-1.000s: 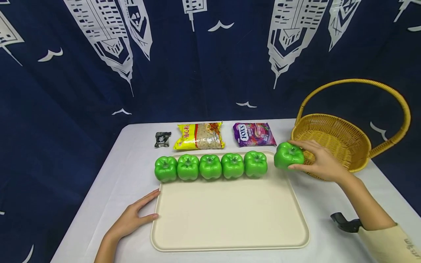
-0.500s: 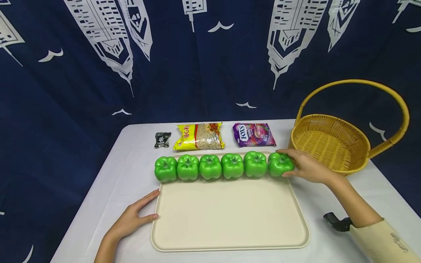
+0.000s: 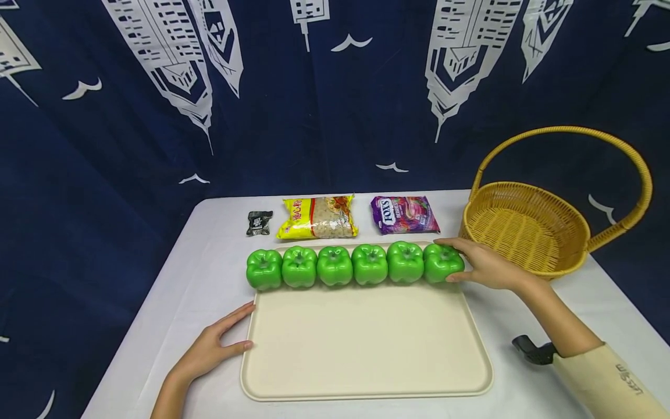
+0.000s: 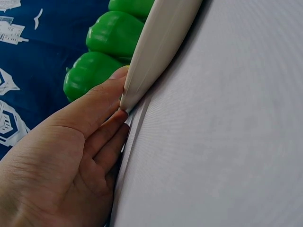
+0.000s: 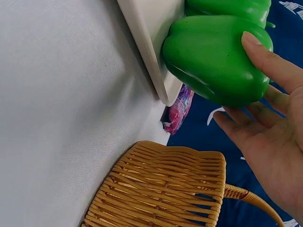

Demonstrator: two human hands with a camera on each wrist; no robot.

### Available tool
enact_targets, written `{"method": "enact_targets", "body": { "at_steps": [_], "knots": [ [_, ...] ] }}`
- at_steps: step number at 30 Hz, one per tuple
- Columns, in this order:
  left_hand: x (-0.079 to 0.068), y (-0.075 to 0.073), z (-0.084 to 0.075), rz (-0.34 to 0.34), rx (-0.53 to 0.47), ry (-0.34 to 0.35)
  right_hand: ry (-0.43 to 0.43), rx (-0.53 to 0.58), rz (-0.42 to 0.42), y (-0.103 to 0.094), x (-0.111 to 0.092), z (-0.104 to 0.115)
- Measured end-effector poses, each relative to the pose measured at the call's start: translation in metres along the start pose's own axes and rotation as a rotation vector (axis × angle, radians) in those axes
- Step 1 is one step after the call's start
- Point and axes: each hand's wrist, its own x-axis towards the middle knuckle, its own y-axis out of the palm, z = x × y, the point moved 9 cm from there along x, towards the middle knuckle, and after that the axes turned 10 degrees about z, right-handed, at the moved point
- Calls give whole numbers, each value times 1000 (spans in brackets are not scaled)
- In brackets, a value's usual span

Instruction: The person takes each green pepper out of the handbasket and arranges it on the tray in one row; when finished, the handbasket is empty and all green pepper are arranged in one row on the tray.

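Green bell peppers stand side by side in a row along the far edge of a cream tray [image 3: 361, 343]. At the row's right end, my right hand [image 3: 484, 265] holds the last bell pepper [image 3: 441, 263], thumb on the near side and fingers behind. In the right wrist view this bell pepper [image 5: 213, 59] sits at the tray's edge, touching its neighbour. My left hand [image 3: 211, 347] rests against the tray's left side with fingers fairly straight. In the left wrist view, its thumb [image 4: 106, 92] meets the tray rim [image 4: 156, 42] at a corner.
Behind the tray lie a small black packet [image 3: 259, 223], a yellow food bag [image 3: 317, 217] and a purple FOX'S bag [image 3: 405, 215]. A wicker basket [image 3: 528, 230] with a tall handle stands at the back right, close to my right hand. A dark patterned cloth [image 3: 324, 116] hangs behind the table.
My right hand has brought the last bell pepper left from beside the basket and down to the row's end, against its neighbour. The left hand has stayed in place.
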Motion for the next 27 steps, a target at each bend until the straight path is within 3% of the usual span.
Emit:
{"method": "enact_targets", "body": {
  "at_steps": [6,18,23,27],
  "knots": [
    [0,0,-15,-5,-14,2,-1,7,3,0,-1,1],
    [4,3,9,11,-20,-6,16,43,-17,-5,-7,6],
    [3,2,9,15,-18,-15,-7,59,-88,-17,-19,16],
    [0,-2,8,23,3,-50,22,54,-186,-36,-37,17]
  ]
}}
